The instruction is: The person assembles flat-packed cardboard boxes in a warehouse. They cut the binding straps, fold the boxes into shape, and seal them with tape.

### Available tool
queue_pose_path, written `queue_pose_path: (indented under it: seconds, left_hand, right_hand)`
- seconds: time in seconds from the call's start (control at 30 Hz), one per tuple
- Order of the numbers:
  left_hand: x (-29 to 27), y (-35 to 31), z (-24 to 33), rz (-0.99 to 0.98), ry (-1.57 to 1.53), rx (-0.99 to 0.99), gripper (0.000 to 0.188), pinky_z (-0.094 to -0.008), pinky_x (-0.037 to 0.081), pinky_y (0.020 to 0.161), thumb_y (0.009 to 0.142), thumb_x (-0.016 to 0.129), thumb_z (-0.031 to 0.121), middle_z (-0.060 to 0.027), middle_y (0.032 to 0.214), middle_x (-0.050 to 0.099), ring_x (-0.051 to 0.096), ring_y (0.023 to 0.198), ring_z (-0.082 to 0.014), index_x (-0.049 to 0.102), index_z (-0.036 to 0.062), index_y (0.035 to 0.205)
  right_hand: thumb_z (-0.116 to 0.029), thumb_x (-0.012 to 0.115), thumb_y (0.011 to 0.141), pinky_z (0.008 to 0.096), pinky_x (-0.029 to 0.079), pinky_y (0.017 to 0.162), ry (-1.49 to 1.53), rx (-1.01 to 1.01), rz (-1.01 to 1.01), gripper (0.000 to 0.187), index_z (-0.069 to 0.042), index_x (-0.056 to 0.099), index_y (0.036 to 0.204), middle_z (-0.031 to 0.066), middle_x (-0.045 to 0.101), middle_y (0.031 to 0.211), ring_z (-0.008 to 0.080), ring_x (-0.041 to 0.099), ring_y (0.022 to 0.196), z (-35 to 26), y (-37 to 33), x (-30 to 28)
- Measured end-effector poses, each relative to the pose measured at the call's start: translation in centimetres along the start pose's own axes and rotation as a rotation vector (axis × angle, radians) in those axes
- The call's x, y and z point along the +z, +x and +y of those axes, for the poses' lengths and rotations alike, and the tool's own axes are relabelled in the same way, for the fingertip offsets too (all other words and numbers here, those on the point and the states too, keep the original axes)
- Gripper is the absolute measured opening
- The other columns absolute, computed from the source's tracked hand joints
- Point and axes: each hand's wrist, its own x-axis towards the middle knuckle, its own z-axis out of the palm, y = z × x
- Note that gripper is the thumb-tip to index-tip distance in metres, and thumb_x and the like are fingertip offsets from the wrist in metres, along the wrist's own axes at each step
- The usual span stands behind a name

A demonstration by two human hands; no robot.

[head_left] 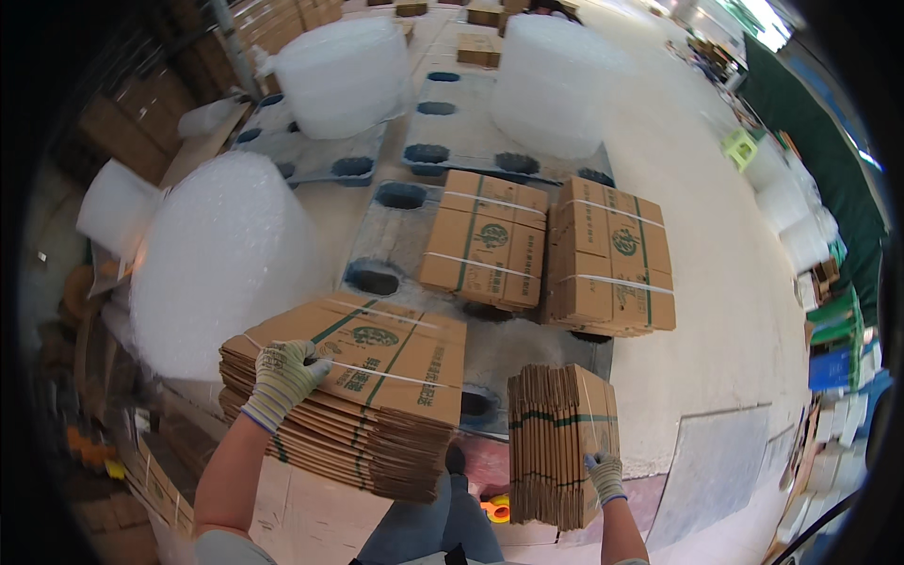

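Note:
My left hand (287, 379), in a striped knit glove, is closed at the white strap across a thick bundle of flattened cardboard boxes (405, 363). That bundle lies tilted in front of me, its printed face up and its layered edges toward me. On my right, a smaller bundle of flattened boxes (556, 443) stands on edge, its folds showing. My gloved right hand (605, 476) is closed at its right face; what exactly the fingers grip there is partly hidden. Both bundles have green bands printed on brown board.
Two strapped box bundles (490, 235) (617, 250) lie side by side on a grey-blue plastic pallet (363, 240). Large bubble-wrap rolls (221, 259) (344, 75) (556, 85) stand left and beyond. A grey board (711, 461) lies on the floor at right; a yellow tape roll (496, 509) is near my feet.

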Motion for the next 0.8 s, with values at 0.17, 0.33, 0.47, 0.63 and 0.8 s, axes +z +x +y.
queue_pose_path:
  seconds: [0.17,0.33,0.47,0.63,0.8]
  left_hand:
    - [-3.4,-17.1,-7.3,-0.186,0.116,-0.286,0.03,-0.0393,0.049,0.06,0.075,0.063,0.037,-0.011,0.067,0.064,0.063,0.065,-0.0279,0.067,0.0078,0.073]
    - [-2.1,-40.0,-18.9,-0.215,-0.039,-0.813,0.031,-0.0382,0.049,0.064,0.074,0.059,0.039,-0.0113,0.066,0.064,0.063,0.065,-0.0269,0.066,0.009,0.069]
    - [2.1,-56.3,-26.0,-0.178,-0.192,-1.133,0.031,-0.0387,0.048,0.061,0.073,0.059,0.038,-0.0127,0.062,0.062,0.061,0.061,-0.0267,0.067,0.0081,0.07]
    - [8.9,-70.6,-33.5,0.015,-0.327,-1.325,0.031,-0.0402,0.048,0.06,0.073,0.058,0.037,-0.0171,0.065,0.061,0.061,0.063,-0.0327,0.067,0.0066,0.072]
    - [13.3,-81.9,-40.1,0.16,-0.437,-1.534,0.032,-0.0419,0.048,0.061,0.076,0.058,0.037,-0.0189,0.07,0.061,0.061,0.067,-0.0357,0.066,0.0059,0.073]
  right_hand:
    - [-0.04,0.064,0.076,0.0385,0.042,0.053,-0.035,-0.154,-0.238,0.039,-0.002,0.064,0.068,0.0129,0.054,0.054,0.0228,0.053,0.05,-8.4,-6.5,-1.8]
    - [-0.039,0.058,0.082,0.0416,0.041,0.055,-0.183,-0.448,-0.458,0.042,0.0,0.061,0.065,0.0171,0.054,0.056,0.0304,0.054,0.053,-17.8,-12.4,1.6]
    - [-0.039,0.058,0.083,0.0403,0.041,0.057,-0.365,-0.62,-0.57,0.042,0.001,0.063,0.07,0.0157,0.056,0.059,0.0295,0.054,0.056,-27.3,-19.6,6.2]
    - [-0.039,0.058,0.083,0.0364,0.041,0.055,-0.518,-0.787,-0.813,0.041,0.0,0.064,0.071,0.0115,0.056,0.058,0.0235,0.053,0.055,-41.7,-30.0,13.2]
    - [-0.033,0.06,0.081,0.0363,0.044,0.059,-0.38,-1.304,-0.67,0.035,0.0,0.064,0.071,0.0178,0.054,0.058,0.0263,0.057,0.056,-57.9,-47.5,18.5]
